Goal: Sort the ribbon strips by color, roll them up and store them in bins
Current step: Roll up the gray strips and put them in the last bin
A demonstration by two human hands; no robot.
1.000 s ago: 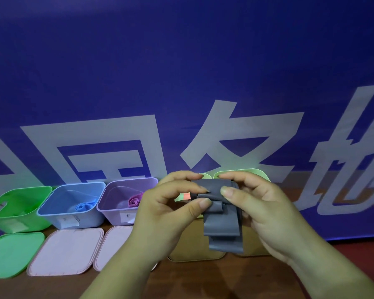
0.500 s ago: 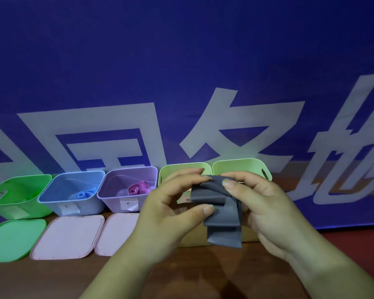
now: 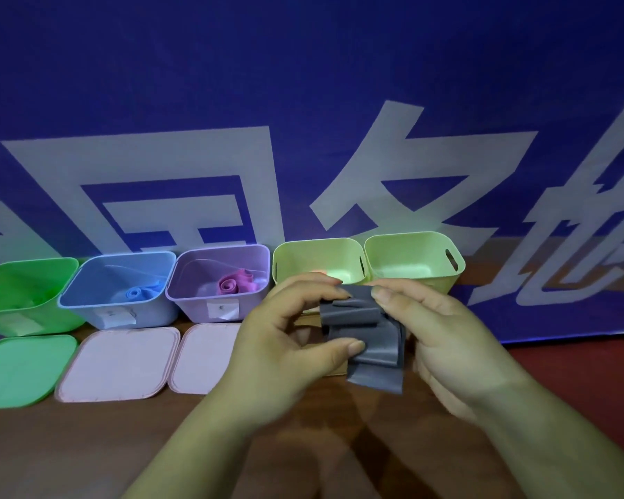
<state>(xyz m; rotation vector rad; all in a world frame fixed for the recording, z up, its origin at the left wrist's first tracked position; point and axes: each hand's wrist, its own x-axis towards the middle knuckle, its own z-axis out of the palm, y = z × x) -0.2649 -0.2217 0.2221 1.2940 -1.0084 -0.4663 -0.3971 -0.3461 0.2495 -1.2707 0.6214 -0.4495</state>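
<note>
Hands: lower against the bins than a second ago; left hand [image 3: 285,349] and right hand [image 3: 447,340] pinch the grey ribbon [image 3: 370,342] above the table [image 3: 87,455].
Blocked: fronts of the light green bins [image 3: 317,253].
Around: pink roll [image 3: 231,284] in purple bin [image 3: 195,306], blue roll [image 3: 137,293] in blue bin [image 3: 155,313], lids [image 3: 119,361] in front.

Blue banner [image 3: 303,84]: large white Chinese characters printed. "名" [image 3: 404,181] read at middle. "地" [image 3: 591,225] at right edge, cropped. Boxed character [image 3: 181,181] at left, lower part hidden, not made out. Paper label [image 3: 223,308] on purple bin [image 3: 195,300] front, second label [image 3: 118,316] on blue bin [image 3: 152,315] front: marks too small to be read.
</note>
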